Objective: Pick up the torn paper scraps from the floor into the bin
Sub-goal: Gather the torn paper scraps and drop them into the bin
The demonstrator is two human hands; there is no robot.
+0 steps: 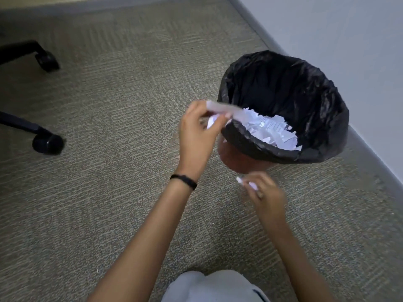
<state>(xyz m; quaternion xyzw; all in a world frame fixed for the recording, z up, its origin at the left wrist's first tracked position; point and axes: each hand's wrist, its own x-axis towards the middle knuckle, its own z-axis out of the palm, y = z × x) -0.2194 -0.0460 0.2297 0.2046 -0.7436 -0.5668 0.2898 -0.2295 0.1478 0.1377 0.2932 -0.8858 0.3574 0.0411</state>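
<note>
A round bin (325,136) lined with a black bag stands on the carpet by the wall, with a pile of white paper scraps (272,129) inside. My left hand (197,136) is raised at the bin's left rim and pinches a large white paper piece (224,110) that reaches over the rim, with smaller scraps in its fingers. My right hand (263,192), blurred, is lower, in front of the bin, and holds small white scraps (250,184) in curled fingers.
Two black office-chair legs with castors (46,142) (46,59) stand at the left on the grey-brown carpet. A grey baseboard (370,155) and white wall run along the right. My knee in light cloth (218,286) shows at the bottom.
</note>
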